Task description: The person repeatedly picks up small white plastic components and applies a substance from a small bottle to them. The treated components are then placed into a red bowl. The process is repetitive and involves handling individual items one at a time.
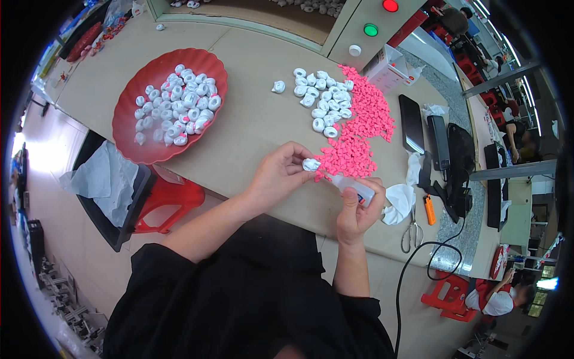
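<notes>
Between the thumb and fingers of my left hand (280,172) is a small white ring-shaped piece (310,164). My right hand (359,210) grips a small clear squeeze bottle (357,190), tilted so its nozzle points at the white piece. Just beyond both hands lies a spread of small pink pieces (350,157) that runs up the table. Beside it sits a loose group of white ring-shaped pieces (323,99). To the left, a red scalloped bowl (127,99) holds many more white pieces, some with pink bits on them.
Right of the pink pieces lie a black phone (411,122), a dark case (438,142), crumpled white tissue (399,203), scissors (412,233) and an orange cutter (429,209). A black cable (399,299) hangs off the edge. A red stool (170,200) and black bin (113,209) stand left.
</notes>
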Motion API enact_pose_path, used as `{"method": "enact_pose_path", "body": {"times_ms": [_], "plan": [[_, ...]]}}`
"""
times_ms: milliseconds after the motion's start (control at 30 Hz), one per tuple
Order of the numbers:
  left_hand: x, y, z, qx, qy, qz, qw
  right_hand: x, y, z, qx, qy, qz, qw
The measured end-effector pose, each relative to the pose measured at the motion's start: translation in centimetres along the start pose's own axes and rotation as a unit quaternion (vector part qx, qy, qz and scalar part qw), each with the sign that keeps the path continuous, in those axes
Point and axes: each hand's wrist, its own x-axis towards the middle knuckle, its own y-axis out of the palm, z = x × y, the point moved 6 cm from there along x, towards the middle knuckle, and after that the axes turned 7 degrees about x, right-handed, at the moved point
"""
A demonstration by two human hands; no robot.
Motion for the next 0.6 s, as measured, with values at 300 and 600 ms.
{"method": "enact_pose_path", "body": {"times_ms": [300, 600], "plan": [[0.09, 0.07, 0.1, -0.003, -0.001, 0.002, 1.0, 0.15, 0.21, 0.09, -0.016, -0.022, 0.028, 0.999], [0.1, 0.12, 0.19, 0.001, 0.001, 0.009, 1.0, 0.16, 0.48, 0.09, -0.008, -0.017, 0.031, 0.999]]}}
